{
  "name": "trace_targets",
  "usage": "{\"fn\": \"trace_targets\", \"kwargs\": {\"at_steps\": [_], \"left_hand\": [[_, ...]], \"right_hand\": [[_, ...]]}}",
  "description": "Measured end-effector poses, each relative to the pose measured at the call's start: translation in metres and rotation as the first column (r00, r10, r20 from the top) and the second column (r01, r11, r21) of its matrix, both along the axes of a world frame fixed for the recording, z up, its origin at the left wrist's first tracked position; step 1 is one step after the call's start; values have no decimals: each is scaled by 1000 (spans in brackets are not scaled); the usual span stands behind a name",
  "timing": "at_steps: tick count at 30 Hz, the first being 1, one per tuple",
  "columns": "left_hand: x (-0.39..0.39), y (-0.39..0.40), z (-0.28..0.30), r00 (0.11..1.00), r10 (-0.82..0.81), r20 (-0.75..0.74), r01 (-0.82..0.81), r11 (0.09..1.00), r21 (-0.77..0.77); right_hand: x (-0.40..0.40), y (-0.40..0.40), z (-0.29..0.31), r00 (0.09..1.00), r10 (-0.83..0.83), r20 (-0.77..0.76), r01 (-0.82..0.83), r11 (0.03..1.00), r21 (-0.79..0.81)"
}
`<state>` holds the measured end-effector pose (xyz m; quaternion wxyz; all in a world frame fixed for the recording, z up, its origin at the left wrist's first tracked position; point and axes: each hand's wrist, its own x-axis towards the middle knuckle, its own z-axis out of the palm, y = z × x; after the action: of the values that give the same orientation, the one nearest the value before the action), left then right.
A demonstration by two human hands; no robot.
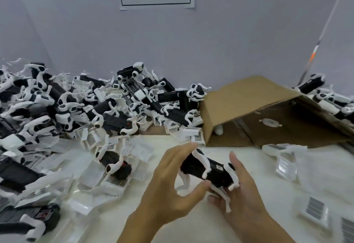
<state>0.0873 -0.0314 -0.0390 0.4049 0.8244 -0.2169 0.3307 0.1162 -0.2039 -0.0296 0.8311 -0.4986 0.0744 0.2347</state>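
Note:
A black toy robot dog with white legs (208, 172) is held above the white table (191, 227), lying slanted between both hands. My left hand (172, 191) grips its left end, with fingers over the top and thumb under the body. My right hand (241, 195) cradles the right end from below and behind, its fingers curled around the rear legs. Another such toy dog (116, 164) lies on the table to the left.
A large heap of the same black-and-white toy dogs (99, 105) fills the left and back. A tipped cardboard box (254, 99) lies open at the back right. Clear plastic trays with barcode labels (316, 209) are scattered on the right and left.

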Motion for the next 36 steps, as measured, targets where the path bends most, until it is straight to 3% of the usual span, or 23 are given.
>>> {"fn": "trace_targets", "kwargs": {"at_steps": [2, 4, 6, 8, 10, 12, 14, 18, 20, 22, 26, 34, 36], "left_hand": [[3, -6, -7, 989, 50, -138, -69, 988, -136], [5, -8, -7, 940, 56, -336, -180, 919, -352], [7, -5, -11, 887, -10, -461, -224, 864, -451], [5, -7, -8, 829, -163, -534, -156, 851, -501], [4, -13, -6, 757, -413, -507, -59, 729, -682], [2, -20, -4, 693, -638, -334, 7, 470, -883], [-1, -30, -2, 671, -694, -261, 3, 354, -935], [1, -30, -3, 784, -507, -357, -168, 380, -910], [3, -22, 0, 781, -511, -360, -160, 394, -905], [3, -16, 2, 762, -536, -363, -126, 426, -896], [3, -16, 1, 771, -534, -348, -82, 458, -885], [1, -17, 5, 862, -404, -306, -36, 553, -832], [2, -17, 4, 871, -370, -322, -26, 622, -782]], "right_hand": [[-1, -2, 1, 985, -106, 139, 100, 994, 49], [-2, -1, 1, 926, -223, 306, 200, 974, 104], [-4, 0, -1, 829, -281, 484, 305, 952, 31], [-9, 1, -3, 703, -232, 672, 409, 905, -116], [-14, 0, -7, 605, -131, 785, 449, 871, -201], [-16, 1, -11, 574, -30, 819, 412, 875, -256], [-17, 4, -13, 561, 85, 824, 368, 865, -340], [-14, 7, -17, 697, 187, 693, 145, 909, -391], [-13, 8, -17, 771, 207, 602, 48, 924, -379], [-13, 7, -18, 799, 184, 573, 53, 927, -372], [-14, 5, -19, 752, 100, 651, 181, 919, -350], [-16, 3, -20, 692, 142, 707, 206, 900, -383], [-17, 1, -18, 692, 167, 703, 165, 911, -379]]}}
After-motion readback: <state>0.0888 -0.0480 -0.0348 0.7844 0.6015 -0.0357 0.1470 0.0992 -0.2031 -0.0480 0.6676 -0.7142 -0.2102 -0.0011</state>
